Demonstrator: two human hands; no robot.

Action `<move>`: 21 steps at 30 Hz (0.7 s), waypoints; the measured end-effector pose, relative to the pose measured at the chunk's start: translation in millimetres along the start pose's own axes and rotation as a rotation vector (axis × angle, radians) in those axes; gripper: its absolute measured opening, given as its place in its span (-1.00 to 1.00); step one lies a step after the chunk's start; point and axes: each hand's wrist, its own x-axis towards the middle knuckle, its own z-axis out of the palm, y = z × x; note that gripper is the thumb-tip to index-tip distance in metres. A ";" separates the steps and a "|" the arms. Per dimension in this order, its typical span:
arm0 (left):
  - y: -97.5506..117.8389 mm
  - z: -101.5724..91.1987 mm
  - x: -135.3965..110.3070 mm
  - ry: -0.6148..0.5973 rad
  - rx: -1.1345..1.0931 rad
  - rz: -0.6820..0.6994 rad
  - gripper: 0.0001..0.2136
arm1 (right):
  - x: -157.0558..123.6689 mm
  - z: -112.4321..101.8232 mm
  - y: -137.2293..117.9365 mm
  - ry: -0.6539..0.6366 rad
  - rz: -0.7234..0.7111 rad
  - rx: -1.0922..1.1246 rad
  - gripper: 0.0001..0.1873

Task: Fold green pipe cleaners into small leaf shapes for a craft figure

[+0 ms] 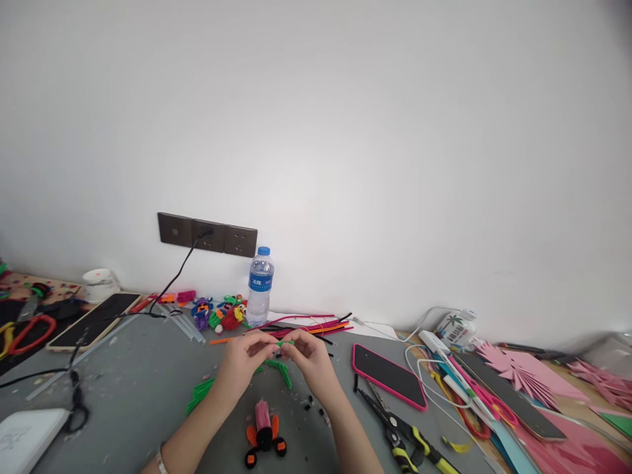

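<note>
Over the middle of the grey table, my left hand [249, 354] and my right hand [307, 354] meet fingertip to fingertip. Both pinch a short green pipe cleaner [285, 343], mostly covered by the fingers. Just below it, a bent green fuzzy strip [280, 370] shows between my hands; whether it joins the pinched part I cannot tell. More green pipe cleaners [198, 395] lie beside my left forearm. Between my forearms rests a small pipe-cleaner figure [264, 431] in pink, black and orange. Small black snippets [309, 403] are scattered by my right wrist.
Behind my hands stand a water bottle [260, 287], small fuzzy figures [232, 315] and loose pipe cleaners [316, 326]. At right lie a pink-cased phone [389, 376], black-and-yellow pliers [395, 428], a white cable and pink paper [538, 375]. Another phone [96, 321], red-handled scissors [34, 334] and a white box [32, 438] are left.
</note>
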 end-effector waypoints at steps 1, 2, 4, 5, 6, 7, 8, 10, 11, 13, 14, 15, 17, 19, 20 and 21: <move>0.2 0.1 -0.1 0.001 0.018 0.018 -0.83 | -0.2 -0.4 0.9 0.001 -0.022 -0.027 -0.76; 0.5 0.2 -0.2 0.002 0.033 0.036 -0.83 | -0.4 -0.6 1.7 0.000 -0.041 -0.053 -0.77; 1.4 0.7 -0.4 0.000 0.059 0.063 -0.83 | -0.9 -0.8 2.9 -0.003 -0.066 -0.093 -0.77; 1.7 0.9 -0.6 -0.001 0.069 0.073 -0.83 | -1.2 -0.7 3.2 -0.005 -0.072 -0.105 -0.77; 1.7 1.1 -0.8 -0.002 0.080 0.084 -0.82 | -1.5 -0.4 3.4 -0.007 -0.076 -0.116 -0.77; 1.4 1.3 -1.0 -0.004 0.095 0.097 -0.82 | -1.7 0.0 3.5 -0.007 -0.079 -0.129 -0.77; 0.8 1.5 -1.3 -0.003 0.113 0.111 -0.82 | -2.0 0.5 3.3 -0.007 -0.084 -0.140 -0.77; -0.7 1.6 -1.7 0.005 0.150 0.139 -0.81 | -2.3 1.3 2.1 -0.009 -0.091 -0.149 -0.76; -1.4 1.5 -1.8 0.007 0.163 0.145 -0.81 | -2.3 1.6 1.0 -0.009 -0.091 -0.143 -0.76; -1.7 1.4 -1.6 0.010 0.178 0.147 -0.81 | -2.3 2.0 -2.3 -0.011 -0.076 -0.106 -0.74; -1.3 1.2 -1.3 0.012 0.185 0.149 -0.82 | -2.3 2.1 -4.4 -0.013 -0.061 -0.081 -0.72; -0.6 1.0 -1.0 0.014 0.194 0.157 -0.83 | -2.3 2.1 -6.6 -0.020 -0.041 -0.058 -0.71; 1.1 0.4 -0.3 0.016 0.223 0.188 -0.84 | -1.9 1.8 -10.3 -0.045 0.006 -0.029 -0.68; 2.3 -0.4 0.2 0.010 0.246 0.216 -0.85 | -1.0 0.8 -11.7 -0.053 0.048 -0.029 -0.67; 2.3 -0.8 0.3 0.009 0.250 0.219 -0.85 | -0.3 -0.4 -11.1 -0.035 0.063 -0.040 -0.66; 1.8 -1.2 0.5 0.009 0.247 0.214 -0.85 | 0.5 -2.2 -9.4 0.000 0.072 -0.059 -0.65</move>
